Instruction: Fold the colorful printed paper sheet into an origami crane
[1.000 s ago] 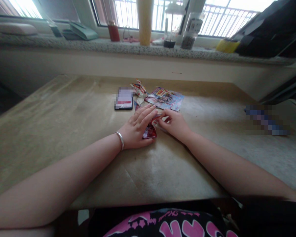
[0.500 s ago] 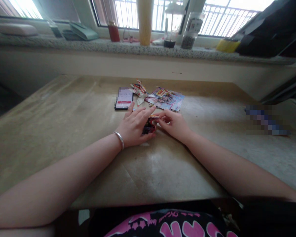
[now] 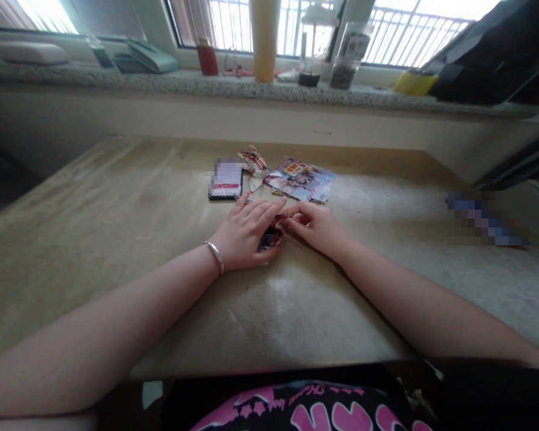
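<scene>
Paper: folded red-printed paper [image 3: 270, 237] sits on the tan tabletop [image 3: 117, 251], lower centre of the frame, between both hands.
Left hand: left hand [image 3: 245, 231] cups over it, fingers resting along its side, silver bangle [image 3: 215, 257] on the wrist.
Right hand: right hand [image 3: 315, 227] grasps its upper end between the fingertips.
Above: smartphone [image 3: 225, 179], screen blurred, lies upper left of the paper; folded printed scrap [image 3: 254, 163] and glossy picture leaflet [image 3: 300, 180] lie just beyond.

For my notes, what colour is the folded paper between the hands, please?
The folded paper is red and dark, head view.
</scene>
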`<move>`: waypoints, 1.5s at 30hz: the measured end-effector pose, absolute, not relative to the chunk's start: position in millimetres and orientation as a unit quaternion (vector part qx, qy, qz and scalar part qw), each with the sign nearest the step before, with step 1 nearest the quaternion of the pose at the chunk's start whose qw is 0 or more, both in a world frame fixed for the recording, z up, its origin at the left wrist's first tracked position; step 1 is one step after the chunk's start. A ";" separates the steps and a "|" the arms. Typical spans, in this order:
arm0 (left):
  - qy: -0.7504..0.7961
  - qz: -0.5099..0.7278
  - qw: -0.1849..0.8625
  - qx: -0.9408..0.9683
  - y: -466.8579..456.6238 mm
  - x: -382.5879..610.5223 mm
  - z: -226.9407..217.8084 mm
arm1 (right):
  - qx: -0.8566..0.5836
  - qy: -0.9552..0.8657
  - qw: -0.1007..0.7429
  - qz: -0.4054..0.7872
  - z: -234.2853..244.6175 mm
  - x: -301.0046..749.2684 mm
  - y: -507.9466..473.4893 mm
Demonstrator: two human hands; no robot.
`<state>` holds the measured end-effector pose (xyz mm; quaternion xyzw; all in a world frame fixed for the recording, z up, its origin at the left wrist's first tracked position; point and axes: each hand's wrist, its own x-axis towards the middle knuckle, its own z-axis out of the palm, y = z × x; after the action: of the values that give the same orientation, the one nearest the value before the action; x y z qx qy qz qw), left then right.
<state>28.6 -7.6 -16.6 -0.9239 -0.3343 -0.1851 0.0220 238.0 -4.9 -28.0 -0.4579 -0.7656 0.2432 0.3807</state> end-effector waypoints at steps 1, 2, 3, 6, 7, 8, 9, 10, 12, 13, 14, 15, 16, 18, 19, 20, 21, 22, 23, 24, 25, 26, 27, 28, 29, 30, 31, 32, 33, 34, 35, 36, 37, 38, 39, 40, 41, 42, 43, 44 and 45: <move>-0.337 -0.190 0.021 -0.922 -7.2 28.6 -16.5 | -0.458 -0.763 0.381 0.250 -28.2 237.9 -4.8; -0.339 -0.196 0.020 -0.920 -6.6 28.7 -16.5 | -0.457 -0.762 0.379 0.258 -28.5 237.8 -4.5; -0.342 -0.201 0.016 -0.918 -6.0 28.7 -16.6 | -0.454 -0.762 0.375 0.268 -29.0 237.7 -4.2; -0.345 -0.214 0.001 -0.914 -4.2 28.6 -16.8 | -0.437 -0.777 0.349 0.289 -31.5 237.6 -2.1; -0.348 -0.215 -0.005 -0.912 -3.6 28.5 -16.8 | -0.429 -0.786 0.339 0.290 -32.7 237.6 -1.2; -0.352 -0.216 -0.011 -0.911 -3.1 28.3 -16.8 | -0.419 -0.795 0.330 0.288 -33.9 237.7 -0.2; -0.357 -0.216 -0.016 -0.909 -2.6 28.2 -16.9 | -0.410 -0.804 0.324 0.283 -35.1 237.7 0.8; -0.362 -0.216 -0.021 -0.907 -2.2 28.1 -17.0 | -0.402 -0.811 0.322 0.277 -36.3 237.5 1.8; -0.369 -0.216 -0.027 -0.904 -1.2 28.1 -17.5 | -0.392 -0.819 0.322 0.267 -38.1 236.7 3.5; -0.370 -0.217 -0.028 -0.903 -0.6 28.1 -18.0 | -0.391 -0.820 0.324 0.263 -38.7 236.1 4.1; -0.370 -0.218 -0.027 -0.903 -0.2 28.3 -18.5 | -0.392 -0.820 0.325 0.260 -39.0 235.3 4.5; -0.369 -0.221 -0.026 -0.902 0.0 28.5 -19.0 | -0.394 -0.819 0.326 0.258 -39.2 234.6 4.8; -0.369 -0.221 -0.023 -0.902 0.0 29.0 -19.4 | -0.395 -0.819 0.327 0.255 -39.3 233.8 4.9; -0.374 -0.213 -0.012 -0.903 -1.6 30.3 -19.6 | -0.394 -0.820 0.330 0.250 -39.2 232.8 4.7; -0.379 -0.203 -0.005 -0.903 -3.2 31.2 -19.2 | -0.391 -0.822 0.333 0.248 -39.1 232.5 4.5; -0.390 -0.187 0.005 -0.902 -5.3 32.1 -18.6 | -0.387 -0.823 0.336 0.246 -39.1 232.3 4.2; -0.397 -0.172 0.014 -0.901 -7.5 33.0 -17.7 | -0.384 -0.824 0.340 0.241 -39.0 232.3 3.8; -0.398 -0.156 0.020 -0.904 -9.8 33.8 -16.7 | -0.383 -0.826 0.342 0.234 -38.9 232.4 3.4; -0.398 -0.147 0.029 -0.905 -11.7 34.3 -15.6 | -0.383 -0.830 0.340 0.222 -38.8 232.6 2.9; -0.395 -0.141 0.037 -0.907 -13.0 34.4 -14.4 | -0.384 -0.836 0.334 0.205 -38.5 232.8 2.5; -0.395 -0.138 0.044 -0.907 -13.6 34.1 -13.4 | -0.387 -0.842 0.325 0.187 -38.1 233.0 2.0; -0.395 -0.137 0.049 -0.907 -13.5 33.5 -12.5 | -0.388 -0.849 0.315 0.170 -37.7 233.2 1.5; -0.395 -0.137 0.054 -0.907 -12.8 32.5 -11.7 | -0.390 -0.854 0.306 0.157 -37.2 233.4 1.1; -0.393 -0.138 0.058 -0.907 -11.7 31.4 -11.0 | -0.392 -0.857 0.300 0.149 -36.7 233.6 0.8; -0.388 -0.139 0.062 -0.909 -10.3 30.3 -10.5 | -0.393 -0.858 0.298 0.146 -36.2 233.7 0.7; -0.382 -0.141 0.066 -0.911 -9.0 29.2 -10.1 | -0.395 -0.857 0.298 0.146 -35.7 233.8 0.6; -0.375 -0.144 0.069 -0.913 -7.8 28.4 -9.8 | -0.396 -0.855 0.300 0.148 -35.4 233.9 0.7; -0.370 -0.148 0.072 -0.914 -6.9 27.8 -9.5 | -0.395 -0.854 0.303 0.152 -35.3 233.9 0.9; -0.366 -0.153 0.073 -0.915 -6.4 27.5 -9.3 | -0.394 -0.852 0.306 0.158 -35.3 233.9 1.1; -0.363 -0.158 0.074 -0.915 -6.1 27.5 -9.2 | -0.391 -0.851 0.310 0.166 -35.5 233.9 1.4; -0.361 -0.163 0.075 -0.915 -6.0 27.6 -9.0 | -0.388 -0.849 0.313 0.175 -35.8 233.8 1.7; -0.360 -0.169 0.075 -0.914 -6.0 27.8 -8.7 | -0.385 -0.847 0.316 0.183 -36.2 233.7 1.9; -0.359 -0.176 0.074 -0.914 -6.0 28.0 -8.3 | -0.384 -0.845 0.321 0.190 -36.6 233.6 2.0; -0.358 -0.182 0.072 -0.913 -5.9 28.2 -7.9 | -0.384 -0.841 0.328 0.193 -36.8 233.4 1.9; -0.358 -0.188 0.066 -0.912 -5.7 28.2 -7.3 | -0.384 -0.837 0.339 0.192 -36.9 233.1 1.6; -0.358 -0.196 0.059 -0.911 -5.4 28.0 -6.6 | -0.383 -0.833 0.352 0.188 -36.6 232.8 0.9; -0.358 -0.205 0.050 -0.909 -5.0 27.8 -5.9 | -0.379 -0.829 0.368 0.182 -36.1 232.5 0.0; -0.357 -0.217 0.040 -0.908 -4.6 27.4 -5.3 | -0.373 -0.826 0.384 0.176 -35.2 232.0 -1.1; -0.355 -0.232 0.031 -0.905 -4.1 27.1 -4.7 | -0.364 -0.824 0.400 0.171 -34.1 231.5 -2.5; -0.352 -0.252 0.024 -0.901 -3.6 26.8 -4.3 | -0.355 -0.821 0.415 0.167 -32.7 230.9 -4.0; -0.348 -0.274 0.018 -0.896 -3.3 26.7 -3.9 | -0.347 -0.819 0.427 0.166 -31.2 230.2 -5.6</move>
<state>26.7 -3.3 -3.9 -0.8962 -0.3482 -0.2743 0.0177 230.2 -5.6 -31.2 -0.3471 -0.8185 0.1656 0.4268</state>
